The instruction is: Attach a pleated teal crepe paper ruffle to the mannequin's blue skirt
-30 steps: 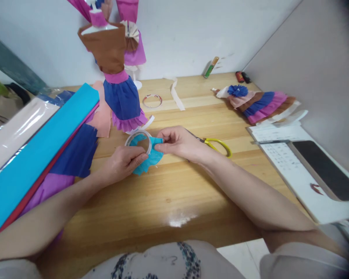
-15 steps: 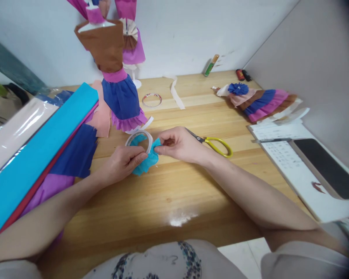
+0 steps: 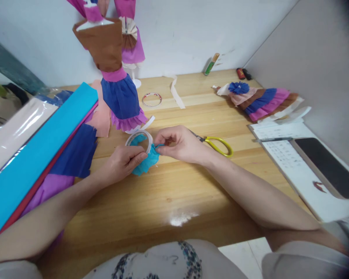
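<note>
My left hand [image 3: 123,162] grips the near side of a white tape roll [image 3: 150,140], thumb on its rim, over a piece of turquoise crepe paper [image 3: 145,166]. Part of that paper shows through the ring and part sticks out below it. With thumb and forefinger, my right hand [image 3: 182,145] pinches the paper's right edge beside the roll. Behind my right wrist lie scissors with yellow handles [image 3: 221,145], their blades partly hidden by the hand. Just beyond the roll stands a dress form in a brown, blue and purple paper dress [image 3: 120,97].
Rolled crepe paper [image 3: 55,143] and loose sheets cover the left side. Farther back are a bangle [image 3: 151,94], a pale strip [image 3: 177,93] and a green tube [image 3: 211,64]. At right lie a small layered dress [image 3: 261,100], a phone [image 3: 325,166] and a written sheet [image 3: 282,155].
The turquoise edge between my right fingers has folded down and shows less above the fingertips. My right hand has shifted very slightly; my left hand keeps its hold.
</note>
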Available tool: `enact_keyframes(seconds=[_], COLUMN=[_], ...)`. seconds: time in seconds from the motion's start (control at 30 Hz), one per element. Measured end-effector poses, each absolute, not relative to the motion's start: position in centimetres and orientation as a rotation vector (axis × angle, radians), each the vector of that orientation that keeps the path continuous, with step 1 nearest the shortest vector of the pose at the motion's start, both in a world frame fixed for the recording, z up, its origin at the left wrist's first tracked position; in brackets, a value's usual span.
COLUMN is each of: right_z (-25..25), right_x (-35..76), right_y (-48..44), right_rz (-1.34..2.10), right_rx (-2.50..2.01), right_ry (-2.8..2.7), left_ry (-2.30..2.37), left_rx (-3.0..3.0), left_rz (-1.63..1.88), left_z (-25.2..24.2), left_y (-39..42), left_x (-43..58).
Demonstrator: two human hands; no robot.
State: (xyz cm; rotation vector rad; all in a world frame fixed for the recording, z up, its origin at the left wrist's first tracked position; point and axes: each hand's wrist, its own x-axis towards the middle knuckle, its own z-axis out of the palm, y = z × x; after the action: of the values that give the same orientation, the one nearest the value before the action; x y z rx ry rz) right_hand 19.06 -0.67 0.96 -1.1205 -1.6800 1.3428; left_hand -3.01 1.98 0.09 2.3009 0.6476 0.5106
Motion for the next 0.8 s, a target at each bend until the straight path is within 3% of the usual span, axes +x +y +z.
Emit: enact_keyframes(seconds=[0.8], right_z=[0.09], right_x=[18.72], right_y=[-0.18], right_rz=[1.565], right_rx=[-1.171], right_ry=[-1.419], left_ry=[0.618], left_rx=[2.321], left_rz=[0.522], left_z=[0.06], left_y=[1.75], left_x=[-2.97])
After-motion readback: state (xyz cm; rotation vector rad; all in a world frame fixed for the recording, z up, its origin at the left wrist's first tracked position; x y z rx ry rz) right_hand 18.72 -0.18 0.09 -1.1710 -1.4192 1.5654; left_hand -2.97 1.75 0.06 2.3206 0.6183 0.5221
